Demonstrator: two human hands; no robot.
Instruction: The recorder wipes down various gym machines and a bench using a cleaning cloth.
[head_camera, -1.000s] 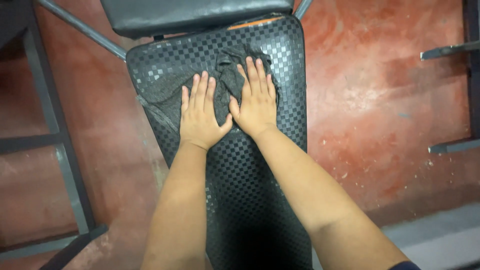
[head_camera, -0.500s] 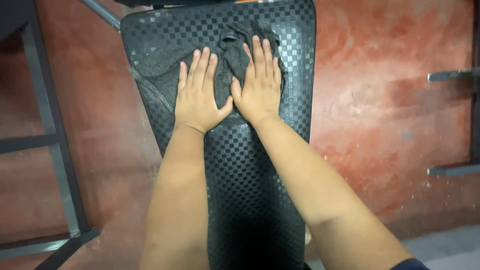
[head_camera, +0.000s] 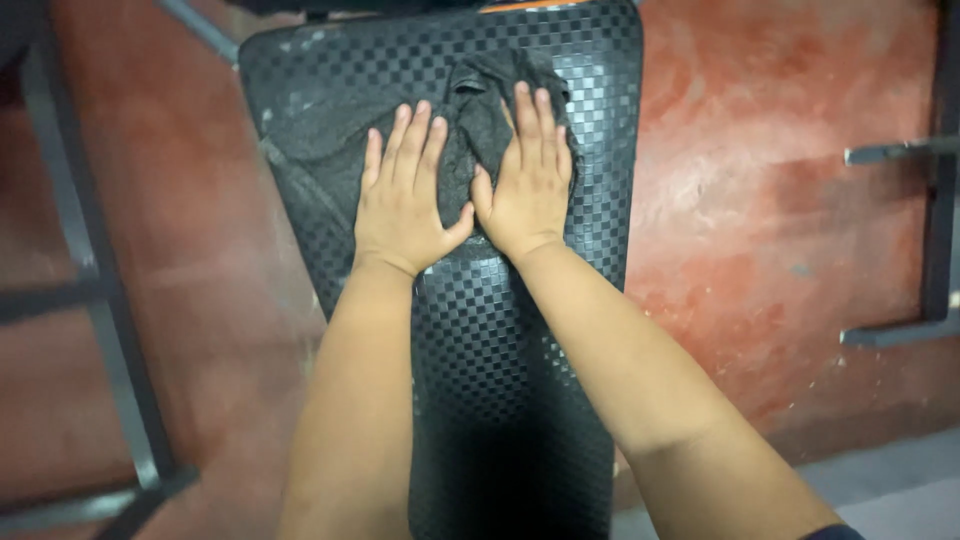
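Red worn floor (head_camera: 780, 230) lay behind, grey metal frame (head_camera: 110, 340) off to the left of the hands, left hand (head_camera: 405, 200) flat with fingers spread on a dark grey cloth (head_camera: 465, 120), right hand (head_camera: 525, 180) flat beside it, thumbs nearly touching, neither gripping, cloth bunched between and beyond the fingertips on a black checkered bench pad (head_camera: 500, 370).

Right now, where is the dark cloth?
The dark cloth lies near the far end of the checkered black bench pad, pressed flat under the left hand and right hand.
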